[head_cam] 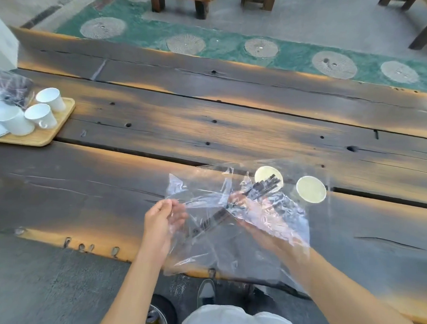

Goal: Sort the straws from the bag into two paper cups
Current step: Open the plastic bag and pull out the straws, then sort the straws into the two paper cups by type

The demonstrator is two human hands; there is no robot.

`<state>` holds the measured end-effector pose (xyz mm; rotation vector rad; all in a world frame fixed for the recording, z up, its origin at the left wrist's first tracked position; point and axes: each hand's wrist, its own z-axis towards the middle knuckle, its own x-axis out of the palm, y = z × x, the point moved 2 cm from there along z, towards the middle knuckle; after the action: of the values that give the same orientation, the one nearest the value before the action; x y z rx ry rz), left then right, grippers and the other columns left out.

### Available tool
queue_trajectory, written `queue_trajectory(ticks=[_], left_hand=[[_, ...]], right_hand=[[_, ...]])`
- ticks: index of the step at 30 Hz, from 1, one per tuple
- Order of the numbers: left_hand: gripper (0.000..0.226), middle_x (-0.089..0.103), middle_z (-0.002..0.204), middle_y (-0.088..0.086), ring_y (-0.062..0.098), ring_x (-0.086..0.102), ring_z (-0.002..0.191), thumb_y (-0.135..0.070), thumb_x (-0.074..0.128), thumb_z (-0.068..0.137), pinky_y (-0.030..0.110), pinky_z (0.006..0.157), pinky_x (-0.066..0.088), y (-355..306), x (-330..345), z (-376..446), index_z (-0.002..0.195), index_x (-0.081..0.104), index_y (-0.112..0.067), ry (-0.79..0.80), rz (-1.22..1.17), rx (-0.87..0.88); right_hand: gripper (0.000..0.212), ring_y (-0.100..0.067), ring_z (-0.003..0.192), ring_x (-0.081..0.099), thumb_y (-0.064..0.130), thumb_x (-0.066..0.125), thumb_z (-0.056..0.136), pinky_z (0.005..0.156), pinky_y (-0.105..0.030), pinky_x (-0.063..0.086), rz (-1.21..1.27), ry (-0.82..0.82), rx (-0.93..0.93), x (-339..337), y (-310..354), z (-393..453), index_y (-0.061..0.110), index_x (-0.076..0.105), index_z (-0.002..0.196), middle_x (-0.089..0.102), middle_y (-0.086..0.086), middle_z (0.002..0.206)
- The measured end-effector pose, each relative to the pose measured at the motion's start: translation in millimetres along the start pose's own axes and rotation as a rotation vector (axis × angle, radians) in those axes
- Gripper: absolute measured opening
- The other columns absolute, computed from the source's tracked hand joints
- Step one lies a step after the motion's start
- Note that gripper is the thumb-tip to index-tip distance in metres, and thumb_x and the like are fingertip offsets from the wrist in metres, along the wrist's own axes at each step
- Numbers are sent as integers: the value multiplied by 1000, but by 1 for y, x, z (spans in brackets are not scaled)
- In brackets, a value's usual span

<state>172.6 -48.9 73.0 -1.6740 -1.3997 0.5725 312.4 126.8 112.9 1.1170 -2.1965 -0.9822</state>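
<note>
Near the surface's (234, 118) front edge, both hands' grips pinch a clear bag (204, 237) of black straws (262, 188), left hand (162, 219) outside, right hand (256, 227) veiled; 2 paper cups (311, 189) behind; tray (54, 133) at left edge.

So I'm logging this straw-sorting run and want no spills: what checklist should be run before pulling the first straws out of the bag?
1. Both paper cups upright, mouths open: left cup, right cup: ok.
2. Cups empty: cannot tell, the bag veils them.
3. Left hand pinches the bag's edge: ok.
4. Right hand inside the bag, at the dark straws: ok.
5. Straws firmly gripped: cannot tell.
6. Table beyond the cups bare: ok.
</note>
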Motion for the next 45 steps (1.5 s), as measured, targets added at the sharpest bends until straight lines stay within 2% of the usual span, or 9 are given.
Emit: queue_trajectory(ticks=[4, 9, 13, 21, 27, 31, 35, 42, 45], left_hand=[[25, 67, 85, 13, 23, 62, 68, -12, 43, 105, 32, 64, 49, 9, -26, 17, 89, 60, -5, -158, -129, -50], [20, 66, 85, 11, 23, 62, 70, -13, 44, 105, 31, 68, 50, 22, -55, 41, 91, 58, -8, -321, -284, -115], [21, 65, 86, 9, 21, 63, 74, -13, 40, 105, 33, 72, 51, 29, -71, 60, 92, 56, -10, -435, -376, -147], [27, 66, 110, 14, 26, 69, 100, -15, 41, 105, 30, 79, 57, 52, -84, 81, 127, 49, -3, -548, -596, -183], [30, 65, 103, 16, 27, 68, 92, -10, 38, 105, 29, 74, 57, 55, -79, 94, 133, 44, -2, -600, -662, -168], [35, 63, 100, 13, 21, 67, 82, -10, 35, 105, 25, 69, 57, 57, -82, 103, 139, 39, 1, -650, -729, -137], [44, 63, 115, 17, 27, 67, 103, -13, 35, 106, 32, 90, 57, 60, -86, 110, 147, 31, 1, -686, -786, -123], [41, 62, 113, 18, 26, 66, 99, -10, 32, 106, 32, 86, 55, 64, -72, 120, 145, 32, 2, -670, -756, -159], [29, 61, 120, 18, 27, 64, 108, -13, 31, 106, 37, 101, 51, 70, -72, 120, 130, 44, -3, -635, -682, -216]], right_hand=[[16, -15, 54, 45, 12, 71, 87, 47, -26, 30, 244, -81, -149, -13, 40, 27, 15, 70, 71, 64, -5, 72], [10, -9, 40, 44, 8, 64, 92, 34, -18, 31, 224, -144, -135, -16, 70, 50, 7, 62, 83, 62, -3, 64], [17, -12, 47, 43, 3, 61, 93, 38, -19, 30, 282, -187, -159, -16, 83, 70, 8, 59, 76, 63, -5, 72], [10, -13, 46, 43, 2, 62, 90, 40, -22, 29, 681, -411, -191, -41, 71, 109, 2, 56, 97, 63, -7, 85], [8, -11, 45, 39, 5, 65, 86, 36, -21, 25, 434, -313, -16, -33, 33, 134, 3, 58, 86, 60, -7, 82], [10, -12, 43, 40, 4, 66, 83, 37, -22, 25, 413, -419, -84, -28, 29, 141, 5, 56, 85, 55, -8, 77], [14, -14, 46, 40, 7, 67, 83, 41, -23, 26, 543, -532, -234, -49, 50, 147, 10, 56, 76, 55, -5, 72], [12, -12, 39, 36, 5, 63, 83, 38, -19, 21, -76, -240, 30, -36, 15, 174, 9, 53, 78, 46, -8, 63], [8, -15, 39, 34, 5, 60, 83, 38, -18, 19, -242, -134, 197, -20, -18, 189, 5, 53, 80, 44, -11, 59]])
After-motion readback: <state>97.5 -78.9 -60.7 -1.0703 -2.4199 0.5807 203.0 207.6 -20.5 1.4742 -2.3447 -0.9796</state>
